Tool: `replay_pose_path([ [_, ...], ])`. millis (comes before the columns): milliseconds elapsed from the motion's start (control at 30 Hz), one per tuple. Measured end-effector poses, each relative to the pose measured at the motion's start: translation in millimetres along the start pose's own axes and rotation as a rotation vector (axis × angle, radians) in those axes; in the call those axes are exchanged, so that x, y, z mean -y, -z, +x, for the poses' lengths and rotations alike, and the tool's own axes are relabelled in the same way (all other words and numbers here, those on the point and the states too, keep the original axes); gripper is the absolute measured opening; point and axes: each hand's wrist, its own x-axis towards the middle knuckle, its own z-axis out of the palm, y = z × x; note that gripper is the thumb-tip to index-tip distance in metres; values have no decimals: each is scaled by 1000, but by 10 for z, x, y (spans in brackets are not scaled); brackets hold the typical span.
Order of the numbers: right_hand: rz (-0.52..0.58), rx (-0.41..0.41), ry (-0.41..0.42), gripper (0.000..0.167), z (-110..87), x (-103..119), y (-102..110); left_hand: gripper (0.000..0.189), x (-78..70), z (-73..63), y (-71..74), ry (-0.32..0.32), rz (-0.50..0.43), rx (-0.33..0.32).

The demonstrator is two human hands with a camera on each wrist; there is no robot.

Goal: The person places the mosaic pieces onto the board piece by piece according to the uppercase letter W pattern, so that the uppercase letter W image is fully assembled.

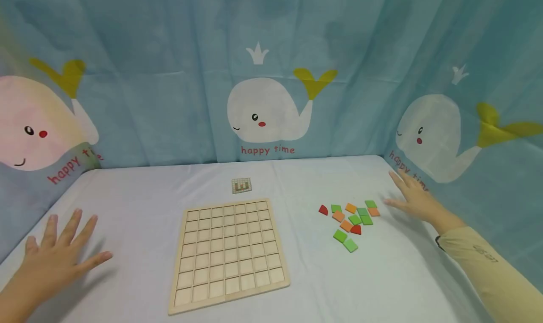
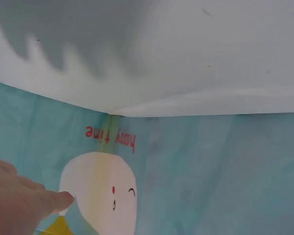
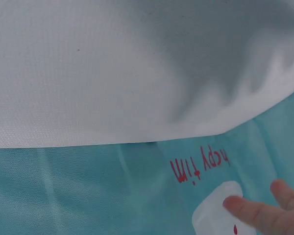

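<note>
My left hand [image 1: 55,259] is held over the left side of the table with its fingers spread, holding nothing. On the right, my right hand [image 1: 413,198] is also spread and holds nothing, just right of a scatter of small tiles. Those include green tiles [image 1: 340,236], orange tiles [image 1: 346,226] and red quarter-round tiles [image 1: 356,229]. Between the hands lies a square wooden grid board [image 1: 229,252] whose cells hold no tiles. Part of the left hand [image 2: 27,196] enters the left wrist view, and fingers [image 3: 255,213] of the right hand show in the right wrist view.
A small pattern card [image 1: 241,186] lies behind the board, printed with a gridded picture. White cloth [image 1: 140,228] covers the table. Blue curtains [image 1: 169,78] with whales and "happy time" lettering stand around its back and sides.
</note>
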Motion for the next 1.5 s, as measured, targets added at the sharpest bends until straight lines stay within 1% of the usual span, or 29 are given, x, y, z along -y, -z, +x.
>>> replay_pose_path([
  [100,68,-2,44,94,37,13,1,104,-55,24,13,-40,-33,15],
  [167,131,5,79,91,61,23,2,103,-120,48,19,-81,-54,21],
  [233,198,23,114,87,89,37,4,103,-202,69,23,-125,-77,44],
  [267,236,43,123,85,104,43,6,103,-250,76,13,-153,-90,45],
  [333,294,91,135,81,138,51,12,104,-347,88,-23,-232,-121,33],
  [400,353,164,121,79,179,47,22,106,-444,103,-66,-319,-145,6],
  [500,416,273,75,77,245,54,37,108,-574,135,-134,-442,-184,-47],
  [567,430,334,59,74,287,55,49,109,-655,169,-167,-492,-201,-54],
  [633,422,375,44,71,322,69,57,108,-722,196,-186,-523,-231,-33],
  [733,388,426,25,67,361,77,50,107,-797,220,-202,-549,-268,20],
  [800,369,444,1,64,391,78,29,107,-827,229,-202,-562,-283,45],
  [867,353,459,-4,60,424,73,-1,107,-846,242,-200,-572,-287,59],
  [933,331,471,11,57,462,65,-30,108,-860,258,-199,-584,-280,61],
  [1067,313,494,-10,56,524,67,-81,107,-884,295,-186,-595,-278,82],
  [1167,306,497,-40,57,538,73,-109,106,-903,320,-174,-594,-281,99],
  [1267,300,494,-47,56,528,60,-120,104,-917,344,-176,-587,-285,117],
  [1367,319,483,-27,54,517,52,-121,102,-914,361,-187,-582,-289,128],
  [1500,351,454,3,49,506,47,-121,99,-904,386,-212,-600,-278,124],
])
